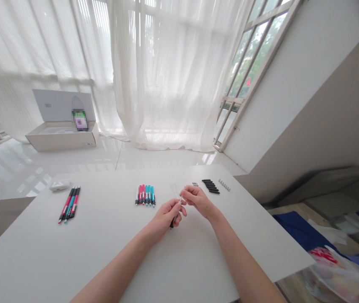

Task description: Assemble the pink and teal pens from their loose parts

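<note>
My left hand [166, 213] is closed around a partly assembled pen [171, 225], whose black end sticks out below the fingers. At the pen's upper end, the fingers of my right hand [198, 200] are pinched together; whatever small part they hold is too hidden to name. Just behind my hands lie several thin pen refills [174, 188], partly covered by them. To the left is a row of pen barrels [145, 195] in white, pink and teal. On the right are small metal springs [195, 184], black grips [210, 186] and grey pen tips [224, 185].
Three complete pens [69, 205] lie at the table's left, near a white earbud case [60, 184]. Beyond the white table [103, 252], an open white box [62, 139] stands on the ledge by the curtains. A plastic bag [337, 273] is beside the table at lower right.
</note>
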{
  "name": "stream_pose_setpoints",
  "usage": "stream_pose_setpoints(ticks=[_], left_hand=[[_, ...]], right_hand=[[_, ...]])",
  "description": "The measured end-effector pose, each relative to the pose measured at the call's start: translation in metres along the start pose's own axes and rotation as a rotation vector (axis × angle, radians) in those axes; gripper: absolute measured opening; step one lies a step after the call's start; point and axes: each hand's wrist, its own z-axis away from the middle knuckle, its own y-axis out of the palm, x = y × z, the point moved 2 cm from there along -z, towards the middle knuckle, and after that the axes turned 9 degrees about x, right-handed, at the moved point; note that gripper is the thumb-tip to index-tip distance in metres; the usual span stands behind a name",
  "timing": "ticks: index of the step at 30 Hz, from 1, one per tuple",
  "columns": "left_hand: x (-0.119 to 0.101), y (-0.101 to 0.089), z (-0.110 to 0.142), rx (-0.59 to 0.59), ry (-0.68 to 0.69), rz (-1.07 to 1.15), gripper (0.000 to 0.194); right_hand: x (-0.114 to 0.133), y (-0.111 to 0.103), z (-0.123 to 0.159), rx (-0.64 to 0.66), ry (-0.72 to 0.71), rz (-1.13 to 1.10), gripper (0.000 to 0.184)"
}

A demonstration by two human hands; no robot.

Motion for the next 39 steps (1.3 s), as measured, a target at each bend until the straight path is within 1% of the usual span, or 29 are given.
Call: stream_pose_setpoints(ticks=[5, 9, 13, 17, 20, 25, 28, 32, 34, 35, 36, 37, 39], left_hand=[[-0.002, 0.000, 0.000, -0.024, -0.007, 0.001, 0.040], [-0.001, -0.001, 0.000, -0.034, -0.005, 0.004, 0.041], [0.001, -0.002, -0.001, -0.007, -0.015, 0.004, 0.042], [0.002, -0.002, -0.002, 0.016, -0.020, 0.000, 0.042], [0.002, -0.003, -0.002, 0.019, -0.016, 0.044, 0.040], [0.002, -0.004, -0.002, -0.011, -0.021, 0.100, 0.042], [0.002, -0.004, -0.002, -0.023, -0.041, 0.102, 0.042], [0.002, -0.004, -0.003, -0.085, -0.082, 0.070, 0.043], [0.002, -0.004, -0.003, -0.100, -0.101, 0.052, 0.042], [0.002, -0.004, -0.003, -0.103, -0.107, 0.045, 0.041], [0.002, -0.004, -0.003, -0.104, -0.110, 0.041, 0.040], [0.002, -0.004, -0.003, -0.106, -0.109, 0.040, 0.039], [0.003, -0.004, -0.003, -0.111, -0.098, 0.041, 0.038]], right_hand=[[0.001, -0.004, 0.000, -0.017, 0.001, 0.088, 0.029], [0.002, -0.006, 0.000, -0.020, -0.027, 0.170, 0.032], [0.000, -0.008, 0.000, -0.032, -0.022, 0.220, 0.032], [-0.003, -0.004, -0.001, 0.020, 0.027, 0.123, 0.032], [-0.005, 0.000, -0.001, 0.068, 0.060, 0.041, 0.034], [-0.003, -0.002, -0.001, 0.093, 0.065, 0.022, 0.034], [-0.003, -0.002, -0.001, 0.092, 0.038, 0.084, 0.034], [-0.005, 0.003, -0.002, 0.098, -0.015, 0.191, 0.034], [-0.006, 0.002, -0.003, 0.095, -0.025, 0.234, 0.033], [-0.006, -0.001, -0.004, 0.073, -0.028, 0.262, 0.032], [-0.006, -0.006, -0.004, 0.021, -0.032, 0.299, 0.032], [-0.006, -0.013, -0.004, -0.064, -0.040, 0.347, 0.032], [-0.008, -0.033, -0.001, -0.321, -0.062, 0.480, 0.032]])
